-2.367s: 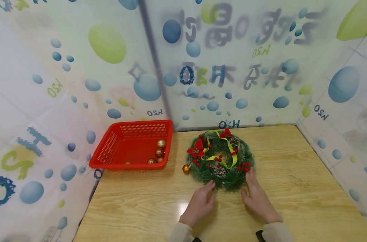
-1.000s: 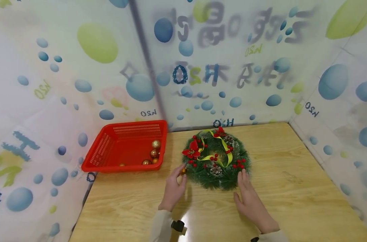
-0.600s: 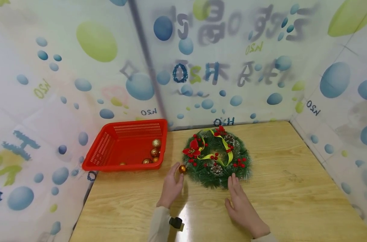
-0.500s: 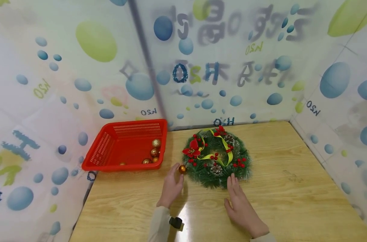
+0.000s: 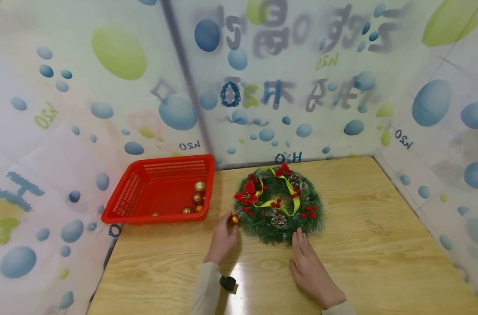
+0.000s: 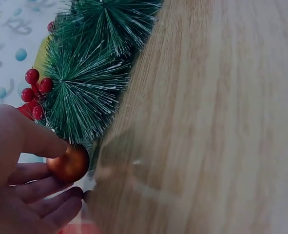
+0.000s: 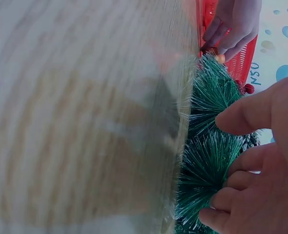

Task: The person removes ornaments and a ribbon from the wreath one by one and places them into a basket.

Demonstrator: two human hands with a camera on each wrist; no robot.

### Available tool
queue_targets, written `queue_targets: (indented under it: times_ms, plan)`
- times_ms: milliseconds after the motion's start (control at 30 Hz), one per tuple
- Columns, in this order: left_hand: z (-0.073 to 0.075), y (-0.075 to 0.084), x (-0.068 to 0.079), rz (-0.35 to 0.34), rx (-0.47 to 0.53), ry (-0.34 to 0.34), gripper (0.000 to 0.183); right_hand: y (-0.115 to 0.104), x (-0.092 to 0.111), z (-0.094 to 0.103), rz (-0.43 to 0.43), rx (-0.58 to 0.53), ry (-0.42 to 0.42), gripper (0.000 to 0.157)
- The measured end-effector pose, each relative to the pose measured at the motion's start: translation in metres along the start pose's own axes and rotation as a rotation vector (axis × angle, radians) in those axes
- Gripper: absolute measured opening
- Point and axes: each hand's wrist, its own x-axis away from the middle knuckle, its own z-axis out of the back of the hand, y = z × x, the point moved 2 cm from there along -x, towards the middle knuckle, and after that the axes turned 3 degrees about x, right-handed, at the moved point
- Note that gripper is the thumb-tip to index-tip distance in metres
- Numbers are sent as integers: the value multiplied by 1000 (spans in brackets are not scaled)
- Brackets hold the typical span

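A green Christmas wreath (image 5: 270, 234) lies on the table, trimmed with red flowers, berries, pine cones and a yellow-green ribbon. At its left edge, my left hand (image 5: 222, 239) pinches a shiny orange-gold bauble (image 5: 235, 219). The left wrist view shows the thumb on top of this bauble (image 6: 71, 164) and the fingers beneath it. My right hand (image 5: 312, 271) touches the wreath's front edge, fingers extended in the head view. From the right wrist view, its fingertips sit against the green bristles (image 7: 209, 163), thumb apart; some fingertips are hidden there.
A red plastic basket (image 5: 122, 192) stands at the back left of the wooden table (image 5: 364, 253). Several gold and copper baubles (image 5: 200, 187) lie in it, mostly along its right side. Printed curtain-like walls (image 5: 258, 127) enclose the table at the back and sides.
My left hand has moved left from the wreath's front to the bauble, and its fingers have closed in on it. My right hand has slid leftward along the wreath's front edge.
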Motion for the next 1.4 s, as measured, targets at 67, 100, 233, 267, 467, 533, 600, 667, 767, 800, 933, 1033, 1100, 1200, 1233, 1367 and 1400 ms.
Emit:
queue_targets:
  times_ms: [67,100,233,267,467,533,600,667,767,800,933,1033,1100,1200,1233,1367,1400]
  plan:
    - [1,-1,-2,-5,-4,6,52,0,0,-1,7,7,14,71]
    - [1,-2,-2,-4,-7,7,51,-1,-1,-2,8,10,17,71]
    - [3,-7,-4,24,26,29,47,-3,-3,-6,7,-9,9,71]
    - [4,-8,-5,23,31,39,46,-3,-4,-6,6,-15,4,71]
    - [7,-11,-6,5,75,79,43,-5,-5,-6,-12,-22,-6,72]
    - [7,-9,-6,2,96,89,42,-4,-4,-5,-18,-19,-4,72]
    - [7,-8,-6,-4,121,107,41,-4,-4,-5,-15,-16,-2,71]
    - [6,-6,-6,-8,147,122,40,-4,-4,-5,-13,-16,-1,71]
    - [5,-3,-5,-21,197,147,39,-4,-4,-5,-12,-20,-2,71]
    - [5,-2,-5,-35,208,154,38,-4,-4,-5,-13,-22,-2,71]
    - [6,7,-6,-91,238,168,38,-2,-2,-4,-18,-16,6,71]
    - [7,15,-5,-132,253,173,38,-2,-1,-3,-12,-8,18,71]
    - [10,25,-4,-161,265,183,38,-1,-1,-3,-10,-8,18,71]
    - [11,34,-4,-191,284,193,39,-1,0,-2,-11,-10,19,71]
    - [12,36,-5,-199,288,192,39,-1,0,-2,-14,-13,16,71]
    - [16,35,-6,-230,306,193,38,0,0,-1,-18,-16,16,72]
    - [17,35,-6,-234,304,195,38,0,0,-1,-20,-14,16,72]
